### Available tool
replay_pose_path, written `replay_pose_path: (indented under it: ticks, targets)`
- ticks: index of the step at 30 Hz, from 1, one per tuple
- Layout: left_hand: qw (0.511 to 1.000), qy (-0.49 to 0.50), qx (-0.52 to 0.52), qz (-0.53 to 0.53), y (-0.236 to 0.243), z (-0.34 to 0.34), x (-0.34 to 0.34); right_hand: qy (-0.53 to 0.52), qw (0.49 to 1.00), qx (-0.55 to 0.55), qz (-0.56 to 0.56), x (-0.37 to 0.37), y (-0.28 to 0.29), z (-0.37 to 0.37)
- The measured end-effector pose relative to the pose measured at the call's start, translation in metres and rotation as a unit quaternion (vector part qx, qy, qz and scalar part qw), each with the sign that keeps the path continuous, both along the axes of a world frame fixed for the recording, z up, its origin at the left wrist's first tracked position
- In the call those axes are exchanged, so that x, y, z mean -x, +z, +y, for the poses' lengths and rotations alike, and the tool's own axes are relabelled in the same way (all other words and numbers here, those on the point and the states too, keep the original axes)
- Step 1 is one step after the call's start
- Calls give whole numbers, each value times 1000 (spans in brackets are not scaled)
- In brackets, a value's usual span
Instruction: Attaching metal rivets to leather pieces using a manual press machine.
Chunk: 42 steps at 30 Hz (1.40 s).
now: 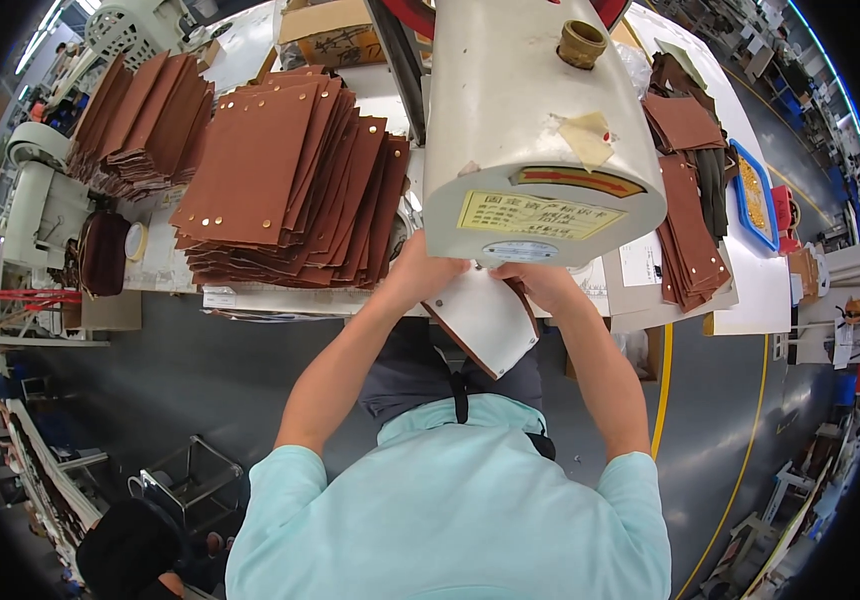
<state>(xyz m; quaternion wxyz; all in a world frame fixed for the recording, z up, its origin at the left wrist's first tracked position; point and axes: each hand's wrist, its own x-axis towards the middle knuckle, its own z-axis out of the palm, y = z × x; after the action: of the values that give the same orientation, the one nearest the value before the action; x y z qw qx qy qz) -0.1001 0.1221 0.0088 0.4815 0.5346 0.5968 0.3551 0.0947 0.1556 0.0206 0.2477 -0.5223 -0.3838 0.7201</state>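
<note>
a big workshop with a smooth grey floor (pixel 220 370) and curved yellow lines spreads out below, and a long pale table (pixel 760 290) runs across the top of the view. right in the middle stands a fat cream machine (pixel 530 120), round and shiny like a drum, with a gold metal cap (pixel 582 43) on top and a bit of yellowed tape (pixel 590 135) stuck on its side. the left hand (pixel 422 272) and the right hand (pixel 540 283) both reach up under the front of this machine. between them they hold a flat stiff panel (pixel 485 325), white on the face we see, with a thin brown edge and rounded corners. it sticks out from under the machine and tilts down toward the person's lap. the fingers of both hands are tucked under the machine, so i cannot tell if they are spread or pressed tight on the panel. to the left lies a big fanned stack of brown sheets (pixel 285 175), flat and leathery, with small shiny dots along the edges. a second brown stack (pixel 145 120) sits farther left. more brown pieces (pixel 690 215) pile up on the right, near a blue tray (pixel 755 195).
</note>
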Motion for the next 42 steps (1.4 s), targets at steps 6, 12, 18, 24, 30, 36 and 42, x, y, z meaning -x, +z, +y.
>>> replay_pose_path:
  ticks: [6,12,18,24,30,36,42]
  targets:
    - [1000,3,-10,3,-8,1,-1,9,1000,20,9,-2,-6,1]
    - [1000,-8,14,12,-6,2,-2,15,1000,24,-10,-2,1,-1]
    - [978,81,14,-190,-12,-17,8,241,960,-85,-114,-32,11,-14]
    - [957,64,104,-262,16,-73,61,347,935,-46,-55,-96,7,-18]
    - [960,-16,183,-213,24,-94,92,227,961,-65,-144,-84,19,0]
    - [959,-119,184,-182,11,-91,109,179,971,-138,-83,-62,13,3]
    - [962,-233,133,-55,12,-54,54,76,984,-144,-69,-13,7,1]
